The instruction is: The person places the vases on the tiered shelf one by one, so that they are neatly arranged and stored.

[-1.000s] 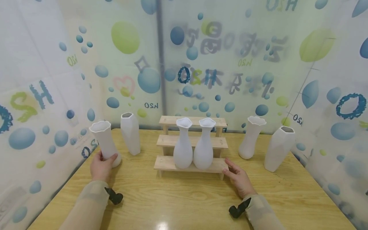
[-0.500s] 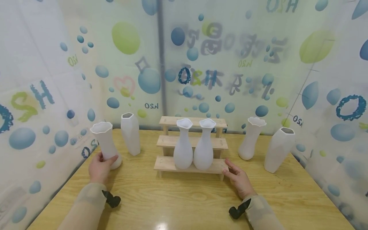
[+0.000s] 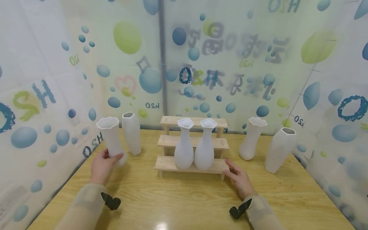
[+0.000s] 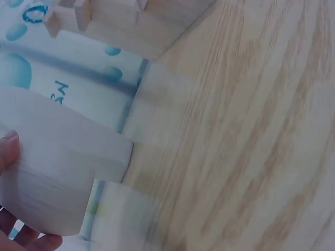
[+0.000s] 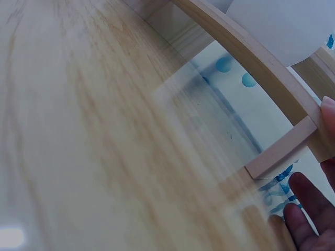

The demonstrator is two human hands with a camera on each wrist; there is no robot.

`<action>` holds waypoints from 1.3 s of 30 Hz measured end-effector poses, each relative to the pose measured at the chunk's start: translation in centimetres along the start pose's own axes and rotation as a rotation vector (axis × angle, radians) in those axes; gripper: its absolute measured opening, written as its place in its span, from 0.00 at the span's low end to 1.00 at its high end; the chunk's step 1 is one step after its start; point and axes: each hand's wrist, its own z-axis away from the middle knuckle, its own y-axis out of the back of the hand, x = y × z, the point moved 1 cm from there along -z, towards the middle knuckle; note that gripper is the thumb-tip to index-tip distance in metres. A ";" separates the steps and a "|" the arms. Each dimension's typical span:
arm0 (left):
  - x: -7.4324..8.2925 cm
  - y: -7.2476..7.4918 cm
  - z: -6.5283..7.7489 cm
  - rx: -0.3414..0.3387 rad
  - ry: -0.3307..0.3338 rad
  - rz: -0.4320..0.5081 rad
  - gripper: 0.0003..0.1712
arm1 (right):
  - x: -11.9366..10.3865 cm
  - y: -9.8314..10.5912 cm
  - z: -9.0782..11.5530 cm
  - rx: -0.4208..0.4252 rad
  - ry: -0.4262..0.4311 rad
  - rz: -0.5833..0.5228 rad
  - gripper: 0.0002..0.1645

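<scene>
Evidently the left hand (image 3: pixel 104 166) has hold of the wavy-rimmed vase (image 3: pixel 112 139) at the left of the head frame, thumb and fingers round its lower body. The vase's mouth leans toward the upper left; its base looks just off the wooden table (image 3: pixel 172 204), though I can't be sure. Right of centre, the right hand (image 3: pixel 240 183) pinches the end of the lowest board of the three-tier wooden stand (image 3: pixel 165 163), its other fingers loose alongside.

I read the step in hand as handling that vase with the stand steadied. The next move calls for an upright vase and a grip that holds until the base is well supported.

A faceted vase (image 3: pixel 132 135) stands just behind, close to the held one's rim, so the easier room lies toward the lower middle of the frame, over bare tabletop. Two bulb-bodied vases (image 3: pixel 184 151) take the middle of the lowest board, almost touching; its left end is open, and the upper tiers are bare but partly screened by their necks. A second wavy-rimmed vase (image 3: pixel 252 140) and a second faceted vase (image 3: pixel 279 151) stand at the right of the frame, the latter nearer the table's right edge.
</scene>
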 end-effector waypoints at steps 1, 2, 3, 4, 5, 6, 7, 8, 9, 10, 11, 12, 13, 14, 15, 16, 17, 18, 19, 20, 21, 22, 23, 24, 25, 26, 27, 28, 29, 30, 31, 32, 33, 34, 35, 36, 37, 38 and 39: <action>0.2 0.0 0.1 -0.007 -0.002 -0.001 0.52 | 0.0 0.0 0.0 0.001 0.000 0.000 0.36; 0.4 -0.1 0.3 -0.014 -0.005 0.001 0.52 | 0.0 0.0 0.0 0.003 0.002 0.003 0.36; 0.6 -0.1 0.4 -0.024 -0.010 0.004 0.52 | 0.0 0.0 0.0 0.004 0.003 0.002 0.36; 0.8 -0.2 0.5 -0.033 -0.016 0.005 0.51 | -0.1 0.0 0.0 0.006 0.002 0.000 0.36; 1.0 -0.2 0.6 -0.043 -0.026 0.003 0.51 | -0.1 0.0 0.0 0.005 0.005 0.001 0.36; 1.2 -0.2 0.8 -0.054 -0.036 0.004 0.51 | -0.1 0.0 0.1 0.005 0.003 -0.001 0.37; 1.4 -0.2 0.9 -0.064 -0.044 0.000 0.52 | -0.2 0.1 0.1 0.004 0.005 -0.002 0.36; 1.6 -0.3 1.1 -0.074 -0.052 0.001 0.52 | -0.2 0.1 0.1 0.002 0.005 -0.005 0.36; 1.8 -0.3 1.2 -0.085 -0.063 -0.002 0.52 | -0.3 0.1 0.1 0.000 0.003 -0.009 0.36; 2.0 -0.4 1.4 -0.094 -0.072 -0.010 0.52 | -0.3 0.1 0.1 -0.002 0.002 -0.011 0.36; 2.2 -0.5 1.6 -0.103 -0.080 -0.011 0.53 | -0.3 0.1 0.2 -0.003 0.002 -0.012 0.36; 2.5 -0.6 1.7 -0.112 -0.086 -0.011 0.53 | -0.3 0.1 0.2 -0.003 0.000 -0.017 0.36; 2.7 -0.7 1.9 -0.121 -0.091 -0.012 0.53 | -0.4 0.1 0.2 -0.002 -0.001 -0.019 0.36; 3.0 -0.8 2.0 -0.129 -0.095 -0.012 0.54 | -0.4 0.1 0.2 -0.001 -0.003 -0.020 0.37; 3.2 -0.9 2.1 -0.137 -0.101 -0.013 0.54 | -0.4 0.1 0.2 0.001 -0.005 -0.020 0.37; 3.5 -1.1 2.2 -0.145 -0.103 -0.007 0.54 | -0.4 0.1 0.2 0.003 -0.007 -0.020 0.37; 3.7 -1.3 2.3 -0.152 -0.107 -0.001 0.54 | -0.4 0.1 0.2 0.004 -0.008 -0.019 0.37; 3.9 -1.5 2.5 -0.157 -0.110 -0.001 0.54 | -0.4 0.1 0.2 0.005 -0.010 -0.019 0.37; 4.1 -1.6 2.6 -0.163 -0.115 0.006 0.53 | -0.4 0.1 0.1 0.005 -0.010 -0.018 0.37; 4.3 -1.8 2.7 -0.169 -0.120 0.011 0.53 | -0.3 0.1 0.1 0.005 -0.011 -0.017 0.37; 4.4 -2.0 2.7 -0.175 -0.125 0.017 0.52 | -0.3 0.1 0.1 0.006 -0.011 -0.017 0.37; 4.6 -2.2 2.8 -0.180 -0.129 0.025 0.52 | -0.3 0.1 0.1 0.006 -0.010 -0.017 0.37; 4.7 -2.4 2.8 -0.185 -0.137 0.032 0.51 | -0.3 0.1 0.1 0.005 -0.009 -0.019 0.37; 4.9 -2.5 2.9 -0.189 -0.143 0.038 0.50 | -0.3 0.1 0.1 0.005 -0.008 -0.018 0.37; 5.1 -2.7 3.0 -0.197 -0.146 0.049 0.50 | -0.3 0.1 0.1 0.004 -0.007 -0.019 0.37; 5.2 -2.9 3.1 -0.202 -0.147 0.051 0.49 | -0.3 0.1 0.1 0.003 -0.005 -0.019 0.37; 5.4 -3.0 3.1 -0.209 -0.148 0.058 0.49 | -0.3 0.0 0.1 0.002 -0.004 -0.019 0.37; 5.6 -3.2 3.2 -0.218 -0.146 0.066 0.48 | -0.3 0.0 0.1 0.001 -0.003 -0.018 0.37; 5.8 -3.3 3.3 -0.225 -0.142 0.067 0.47 | -0.3 0.0 0.1 -0.001 -0.003 -0.018 0.36; 6.0 -3.5 3.3 -0.227 -0.137 0.067 0.47 | -0.3 0.0 0.1 -0.002 -0.002 -0.017 0.36; 6.2 -3.7 3.4 -0.233 -0.136 0.073 0.47 | -0.3 0.0 0.1 -0.004 -0.001 -0.018 0.36; 6.4 -3.9 3.3 -0.237 -0.135 0.075 0.46 | -0.3 0.0 0.1 -0.006 0.000 -0.017 0.36; 6.5 -4.1 3.3 -0.240 -0.136 0.081 0.46 | -0.3 0.0 0.1 -0.005 0.000 -0.016 0.36; 6.7 -4.3 3.3 -0.242 -0.137 0.086 0.46 | -0.3 0.0 0.1 -0.005 0.000 -0.014 0.36; 6.9 -4.5 3.3 -0.244 -0.142 0.091 0.45 | -0.3 0.0 0.1 -0.004 0.001 -0.013 0.36; 7.0 -4.7 3.3 -0.246 -0.148 0.095 0.45 | -0.3 0.0 0.1 -0.002 0.004 -0.009 0.36; 7.1 -4.9 3.2 -0.250 -0.154 0.102 0.45 | -0.2 -0.1 0.1 -0.001 0.004 -0.007 0.36; 7.3 -5.1 3.2 -0.255 -0.155 0.107 0.45 | -0.2 -0.1 0.1 0.001 0.003 -0.005 0.37; 7.5 -5.3 3.2 -0.257 -0.157 0.111 0.44 | -0.2 -0.1 0.1 0.002 0.002 -0.005 0.36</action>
